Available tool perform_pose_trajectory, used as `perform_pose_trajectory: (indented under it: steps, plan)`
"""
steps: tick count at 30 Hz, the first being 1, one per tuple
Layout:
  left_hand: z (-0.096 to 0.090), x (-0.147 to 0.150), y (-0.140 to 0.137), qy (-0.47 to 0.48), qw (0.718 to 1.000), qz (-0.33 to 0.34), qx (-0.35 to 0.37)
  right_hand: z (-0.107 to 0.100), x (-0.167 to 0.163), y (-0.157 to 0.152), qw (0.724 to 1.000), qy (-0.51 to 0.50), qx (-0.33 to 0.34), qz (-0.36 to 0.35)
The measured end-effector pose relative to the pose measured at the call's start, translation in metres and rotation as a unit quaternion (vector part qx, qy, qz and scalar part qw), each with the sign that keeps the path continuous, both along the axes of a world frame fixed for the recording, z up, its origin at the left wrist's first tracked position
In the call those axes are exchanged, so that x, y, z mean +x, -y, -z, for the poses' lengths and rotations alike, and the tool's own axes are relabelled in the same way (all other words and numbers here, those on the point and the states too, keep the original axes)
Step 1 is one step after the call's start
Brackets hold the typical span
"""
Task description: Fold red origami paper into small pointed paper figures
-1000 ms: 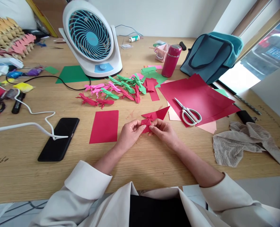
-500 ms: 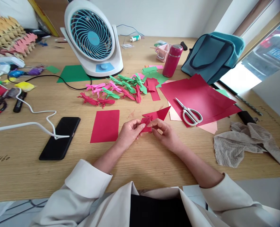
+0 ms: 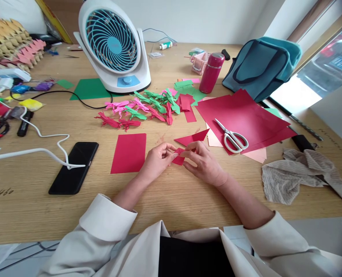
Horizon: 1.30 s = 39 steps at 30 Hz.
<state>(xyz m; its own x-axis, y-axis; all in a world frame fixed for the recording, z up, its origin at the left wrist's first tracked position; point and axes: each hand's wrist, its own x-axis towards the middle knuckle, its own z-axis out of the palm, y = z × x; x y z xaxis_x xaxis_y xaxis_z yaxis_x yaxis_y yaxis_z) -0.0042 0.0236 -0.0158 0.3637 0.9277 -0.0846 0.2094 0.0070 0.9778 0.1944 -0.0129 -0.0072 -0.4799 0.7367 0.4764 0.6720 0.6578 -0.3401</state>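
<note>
A small folded piece of red paper (image 3: 178,159) is held between my two hands, just above the table. My left hand (image 3: 159,158) pinches its left side between thumb and fingers. On the other side, the thumb and fingers of my right hand (image 3: 203,161) grip its right edge and partly cover it. Right behind the hands lies a red paper triangle (image 3: 192,137). To the left is a flat red paper rectangle (image 3: 128,153). Several folded paper figures (image 3: 133,112) in pink, green and red lie farther back.
White-handled scissors (image 3: 232,137) rest on large red sheets (image 3: 246,115) at the right. A red flask (image 3: 212,73), a teal bag (image 3: 260,67) and a fan (image 3: 113,46) stand behind. A phone (image 3: 73,168) with a white cable lies left, a crumpled cloth (image 3: 292,177) right.
My right hand has turned and its fingers have closed in on the folded paper's right edge. The paper has shifted slightly in my left hand's pinch.
</note>
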Motion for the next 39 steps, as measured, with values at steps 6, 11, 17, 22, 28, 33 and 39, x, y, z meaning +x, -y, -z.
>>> perform_pose_trajectory:
  steps: [6,11,17,22,28,33,39]
  plan:
    - [0.002,0.000,0.002,-0.065,0.997,0.009,0.042,0.003,-0.002,0.000,0.995,0.084,-0.035,-0.038]
    - [0.005,0.003,0.005,-0.071,0.997,0.001,0.005,0.003,-0.006,0.001,0.992,0.121,-0.030,-0.024]
    - [0.001,0.003,0.009,-0.198,0.964,0.039,0.174,0.004,-0.007,0.001,0.990,0.137,-0.014,-0.015]
    - [-0.003,-0.001,0.013,-0.284,0.913,0.075,0.282,0.005,-0.008,0.001,0.988,0.148,-0.031,-0.021]
    - [0.003,-0.011,0.016,-0.243,0.914,0.110,0.307,0.002,-0.011,0.004,0.987,0.146,-0.059,-0.018]
    - [0.005,-0.017,0.020,-0.226,0.918,0.128,0.299,0.002,-0.011,0.005,0.987,0.148,-0.057,-0.014]
    - [0.004,-0.016,0.021,-0.223,0.924,0.124,0.284,0.001,-0.011,0.006,0.989,0.141,-0.045,-0.007]
